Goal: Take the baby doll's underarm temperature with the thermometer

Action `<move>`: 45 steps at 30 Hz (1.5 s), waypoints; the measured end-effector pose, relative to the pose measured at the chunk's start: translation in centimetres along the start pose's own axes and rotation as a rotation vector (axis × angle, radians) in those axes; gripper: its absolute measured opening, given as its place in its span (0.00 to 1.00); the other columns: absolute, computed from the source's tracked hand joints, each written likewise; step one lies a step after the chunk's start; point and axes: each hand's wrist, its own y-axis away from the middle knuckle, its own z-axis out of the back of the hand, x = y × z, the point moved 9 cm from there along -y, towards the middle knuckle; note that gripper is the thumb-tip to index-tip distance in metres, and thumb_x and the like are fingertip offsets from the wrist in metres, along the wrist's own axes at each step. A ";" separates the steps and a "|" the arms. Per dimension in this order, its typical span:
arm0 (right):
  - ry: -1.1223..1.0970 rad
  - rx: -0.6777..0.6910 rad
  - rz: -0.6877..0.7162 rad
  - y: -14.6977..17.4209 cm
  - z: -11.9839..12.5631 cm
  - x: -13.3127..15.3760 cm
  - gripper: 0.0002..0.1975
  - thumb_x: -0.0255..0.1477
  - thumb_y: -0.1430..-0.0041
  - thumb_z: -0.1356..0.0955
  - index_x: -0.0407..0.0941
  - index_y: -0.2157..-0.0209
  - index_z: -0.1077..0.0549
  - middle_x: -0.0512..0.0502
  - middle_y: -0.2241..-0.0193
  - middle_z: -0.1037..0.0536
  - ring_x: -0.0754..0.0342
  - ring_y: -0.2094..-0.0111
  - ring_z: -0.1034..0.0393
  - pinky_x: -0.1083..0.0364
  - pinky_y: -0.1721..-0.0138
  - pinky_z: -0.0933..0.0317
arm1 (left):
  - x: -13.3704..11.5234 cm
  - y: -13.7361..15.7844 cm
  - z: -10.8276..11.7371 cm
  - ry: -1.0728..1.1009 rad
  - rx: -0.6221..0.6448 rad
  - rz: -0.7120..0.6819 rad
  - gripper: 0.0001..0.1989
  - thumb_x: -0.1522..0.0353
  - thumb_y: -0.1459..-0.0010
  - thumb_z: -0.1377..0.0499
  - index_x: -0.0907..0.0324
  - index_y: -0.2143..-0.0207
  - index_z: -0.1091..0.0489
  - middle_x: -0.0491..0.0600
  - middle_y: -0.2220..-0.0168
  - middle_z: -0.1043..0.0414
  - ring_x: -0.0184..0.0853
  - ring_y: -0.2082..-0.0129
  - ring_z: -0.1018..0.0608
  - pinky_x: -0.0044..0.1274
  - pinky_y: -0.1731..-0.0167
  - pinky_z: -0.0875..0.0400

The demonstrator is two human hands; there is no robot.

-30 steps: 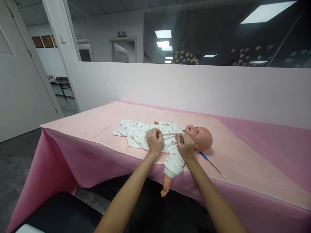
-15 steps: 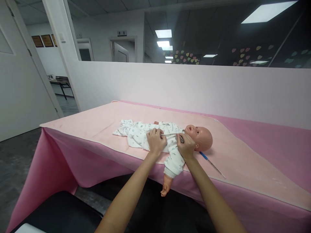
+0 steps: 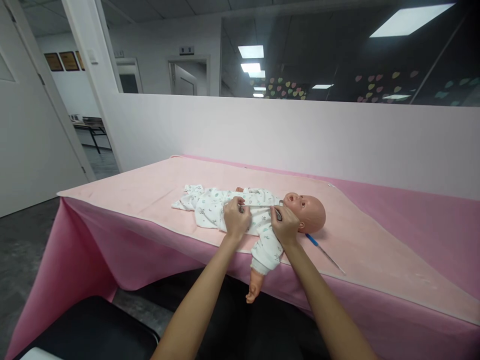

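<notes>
A baby doll (image 3: 204, 212) in a white printed suit lies on its back, its bald head (image 3: 313, 214) to the right. A thin white strip (image 3: 258, 206) runs straight across its chest between my two hands. My left hand (image 3: 236, 217) pinches the strip's left end over the doll's belly, fingers curled. Close to the doll's chin, my right hand (image 3: 285, 224) is closed on the other end. Small dark patches show within both grips; what they are I cannot make out. One doll arm (image 3: 256, 282) hangs over the table's front edge.
A thin rod with a blue handle (image 3: 312, 239) lies right of the doll's head. Pale pink cloth (image 3: 131, 192) covers the table over a darker pink one (image 3: 431, 210). Behind rises a white wall (image 3: 281, 135) with a window. A black chair (image 3: 90, 330) stands at lower left.
My left hand has shifted slightly left, and the strip between my hands looks straighter. My right hand stays near the doll's chin. The whole view has moved a little.
</notes>
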 end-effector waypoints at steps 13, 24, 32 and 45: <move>-0.008 0.003 0.005 -0.1 0.0 0.2 0.09 0.28 0.42 0.38 0.43 0.74 0.30 0.47 0.79 0.26 0.58 0.77 0.35 0.59 0.74 0.47 | 1.2 0.3 -0.3 0.120 0.364 -0.134 0.09 0.70 0.46 0.48 0.55 0.64 0.30 0.46 0.63 0.27 0.33 0.62 0.26 0.25 0.62 0.32; -0.003 -0.004 0.013 0.0 0.0 0.1 0.09 0.27 0.43 0.38 0.42 0.75 0.30 0.48 0.79 0.26 0.58 0.77 0.35 0.59 0.74 0.47 | 1.2 0.4 0.1 0.144 0.317 -0.147 0.11 0.67 0.43 0.48 0.54 0.61 0.28 0.45 0.62 0.25 0.33 0.61 0.25 0.26 0.61 0.31; -0.006 0.007 0.005 0.0 -0.1 0.1 0.08 0.27 0.43 0.38 0.43 0.74 0.30 0.48 0.79 0.26 0.57 0.76 0.34 0.59 0.74 0.47 | 1.7 0.2 0.1 0.276 0.306 -0.060 0.08 0.65 0.46 0.45 0.55 0.66 0.27 0.46 0.65 0.25 0.33 0.65 0.24 0.25 0.65 0.27; -0.003 0.007 -0.004 0.0 0.0 0.0 0.08 0.27 0.43 0.38 0.43 0.74 0.30 0.48 0.79 0.26 0.58 0.77 0.34 0.59 0.74 0.47 | 0.1 0.5 0.1 0.087 0.328 -0.204 0.13 0.76 0.50 0.48 0.55 0.64 0.29 0.45 0.64 0.27 0.33 0.62 0.27 0.26 0.60 0.33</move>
